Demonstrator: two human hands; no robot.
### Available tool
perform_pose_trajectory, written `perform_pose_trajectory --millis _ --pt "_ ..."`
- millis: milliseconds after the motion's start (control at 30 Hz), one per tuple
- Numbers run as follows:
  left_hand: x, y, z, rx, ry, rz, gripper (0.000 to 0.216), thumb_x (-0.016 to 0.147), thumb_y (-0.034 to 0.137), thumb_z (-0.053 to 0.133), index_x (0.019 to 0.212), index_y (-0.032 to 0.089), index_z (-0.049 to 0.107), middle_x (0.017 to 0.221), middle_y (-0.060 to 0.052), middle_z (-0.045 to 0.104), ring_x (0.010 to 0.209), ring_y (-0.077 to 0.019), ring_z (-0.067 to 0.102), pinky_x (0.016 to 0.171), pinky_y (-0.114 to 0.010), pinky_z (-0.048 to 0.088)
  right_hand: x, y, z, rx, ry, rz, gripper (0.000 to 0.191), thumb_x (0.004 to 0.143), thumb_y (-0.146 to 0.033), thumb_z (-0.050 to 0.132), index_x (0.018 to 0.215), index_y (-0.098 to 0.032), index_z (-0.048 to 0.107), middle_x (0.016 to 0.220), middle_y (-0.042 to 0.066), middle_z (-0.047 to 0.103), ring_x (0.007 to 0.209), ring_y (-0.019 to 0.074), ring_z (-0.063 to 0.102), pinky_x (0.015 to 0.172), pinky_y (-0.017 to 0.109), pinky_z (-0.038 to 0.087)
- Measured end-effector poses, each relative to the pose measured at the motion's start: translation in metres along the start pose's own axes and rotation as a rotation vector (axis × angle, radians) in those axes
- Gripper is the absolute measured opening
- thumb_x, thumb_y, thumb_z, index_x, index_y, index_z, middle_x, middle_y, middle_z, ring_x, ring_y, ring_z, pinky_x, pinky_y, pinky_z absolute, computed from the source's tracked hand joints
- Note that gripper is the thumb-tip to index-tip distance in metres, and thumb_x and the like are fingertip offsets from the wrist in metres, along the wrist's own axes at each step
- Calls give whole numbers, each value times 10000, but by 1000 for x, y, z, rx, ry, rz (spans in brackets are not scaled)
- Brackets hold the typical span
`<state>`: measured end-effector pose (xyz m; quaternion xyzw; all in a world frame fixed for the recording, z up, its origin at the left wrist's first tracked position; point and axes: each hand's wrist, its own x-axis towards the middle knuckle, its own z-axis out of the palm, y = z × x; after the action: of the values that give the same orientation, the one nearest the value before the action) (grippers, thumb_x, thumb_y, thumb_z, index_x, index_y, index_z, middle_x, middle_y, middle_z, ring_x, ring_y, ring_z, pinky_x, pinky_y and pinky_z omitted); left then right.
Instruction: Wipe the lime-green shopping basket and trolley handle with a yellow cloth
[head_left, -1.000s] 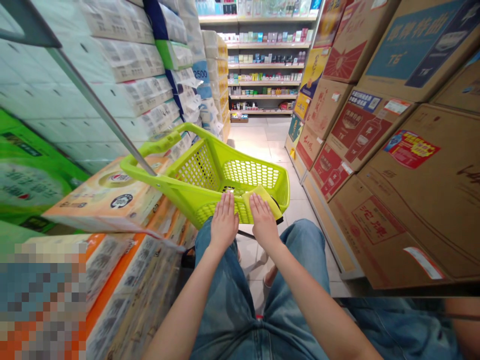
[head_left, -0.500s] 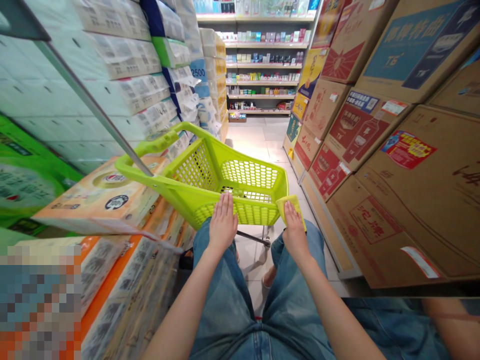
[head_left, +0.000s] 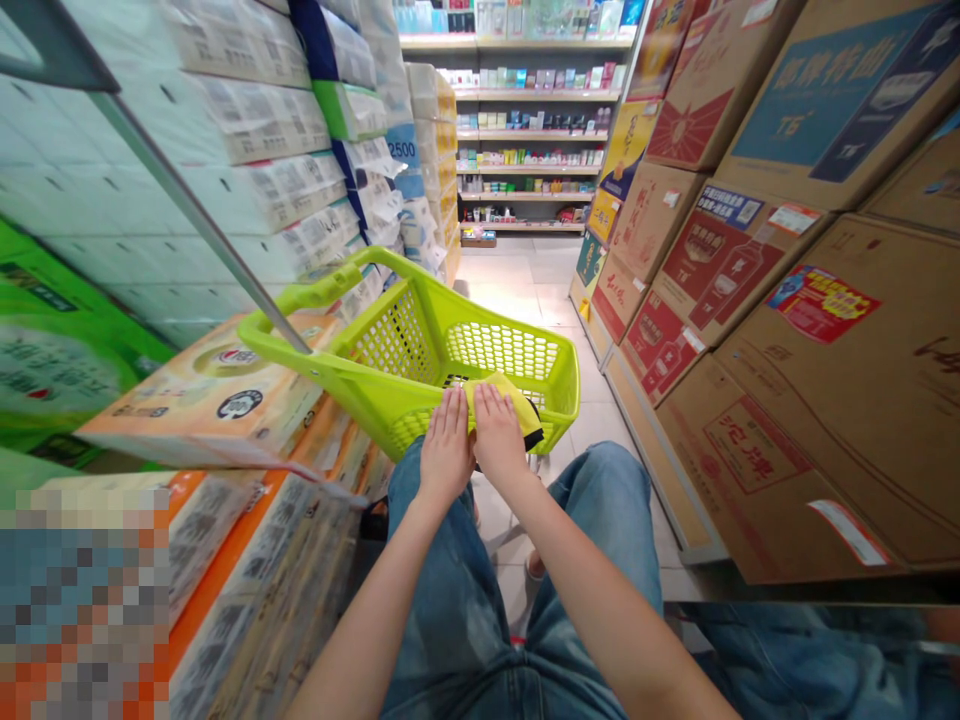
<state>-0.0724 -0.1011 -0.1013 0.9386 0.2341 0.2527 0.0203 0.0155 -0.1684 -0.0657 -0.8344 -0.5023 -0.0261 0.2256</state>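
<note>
A lime-green shopping basket on wheels (head_left: pixel 517 345), with perforated walls and a long metal pull handle, stands tilted in front of my knees. My left hand (head_left: pixel 447 445) lies with straight fingers against its near side, the fingertips at the rim. Right beside it, my right hand (head_left: pixel 499 430) presses a yellow cloth (head_left: pixel 525 408) with a black edge onto the near rim and wall. The cloth spreads out under and past the fingers. My two hands touch or nearly touch; the palms and thumb undersides are hidden.
Packs of tissue paper (head_left: pixel 277 120) are piled on the left, with an orange-white pack (head_left: pixel 210 385) close to the basket. Stacked cartons (head_left: pixel 810 400) line the right side. Shelves of small goods (head_left: pixel 536 130) stand beyond the tiled floor (head_left: pixel 525 265).
My right hand has slid left along the near rim with the yellow cloth, from the basket's right corner to beside my left hand. The left hand stays in place.
</note>
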Motion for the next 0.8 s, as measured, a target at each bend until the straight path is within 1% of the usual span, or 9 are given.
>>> perform_pose_trajectory --millis 133,300,433,633,733,800 --pt "0 1 1 16 0 -17 677 931 191 384 1562 96 157 1617 -161 268 1522 -262 176 1204 -466 272 -10 11 1 6 39 -50 634 865 -4 352 1497 -47 366 1577 159 349 1476 230 303 1228 439 234" --pt "1 2 2 27 19 -16 676 944 195 372 1569 113 129 1623 -144 260 1522 -256 179 1206 -467 275 -30 35 -3 -11 65 -84 758 777 55 346 1522 -87 329 1587 124 342 1485 207 283 1228 439 247" --pt "0 2 2 22 27 -6 681 951 196 371 1573 117 106 1627 -139 250 1520 -260 182 1206 -471 276 -50 67 -10 -35 101 -18 846 718 76 355 1541 -115 295 1588 118 347 1486 199 280 1226 441 257" --pt "1 2 3 18 17 -19 681 949 198 383 1571 109 120 1630 -135 241 1524 -258 168 1212 -472 269 -81 127 -19 -67 150 101 865 699 84 331 1538 -124 303 1566 118 390 1471 199 319 1212 461 292" --pt "1 2 3 8 18 -19 694 943 198 393 1573 117 115 1632 -136 234 1523 -265 172 1210 -479 273 -90 142 -20 -89 172 148 900 676 76 352 1545 -150 291 1554 114 410 1458 203 347 1198 470 315" --pt "1 2 3 6 19 -14 699 940 193 397 1574 121 112 1632 -137 234 1522 -268 176 1208 -482 276 -90 141 -19 -108 186 166 918 666 70 365 1551 -159 277 1550 113 419 1454 211 355 1192 474 325"
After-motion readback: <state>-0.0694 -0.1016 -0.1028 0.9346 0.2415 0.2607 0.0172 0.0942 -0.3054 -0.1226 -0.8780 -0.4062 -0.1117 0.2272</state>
